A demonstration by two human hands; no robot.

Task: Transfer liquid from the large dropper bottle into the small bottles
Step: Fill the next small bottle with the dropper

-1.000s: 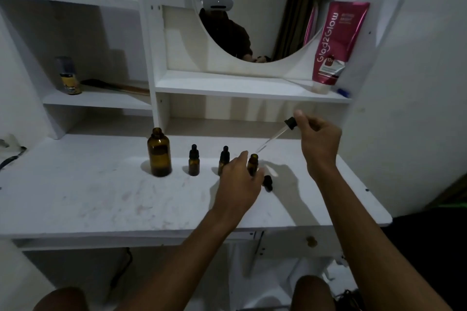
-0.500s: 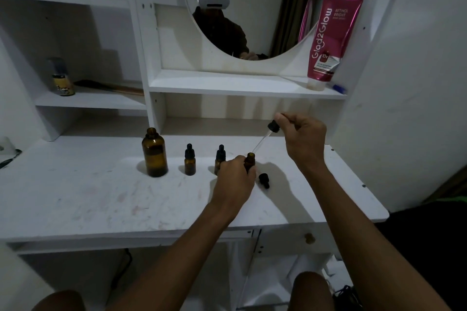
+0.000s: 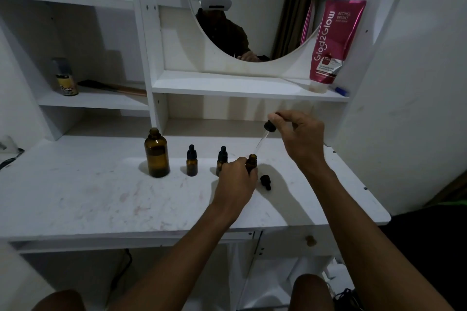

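Note:
The large amber bottle [image 3: 156, 154] stands uncapped on the white desk [image 3: 101, 197]. To its right stand two small amber bottles [image 3: 191, 161] [image 3: 221, 159] with black dropper caps on. My left hand [image 3: 236, 182] grips a third small bottle [image 3: 251, 161], which is open at the top. My right hand [image 3: 298, 137] pinches the black bulb of the large dropper [image 3: 265, 134]. Its glass tube slants down, with the tip at the open bottle's mouth. A small black dropper cap [image 3: 265, 181] lies on the desk just right of my left hand.
A shelf [image 3: 240, 86] runs above the desk, with a round mirror over it and a pink tube [image 3: 333, 40] at its right. A left shelf holds a small can [image 3: 66, 78] and a dark brush. A wall stands close on the right.
My right hand has brought the dropper leftward and lower, so its tip now meets the mouth of the small bottle. My left hand stays around that bottle.

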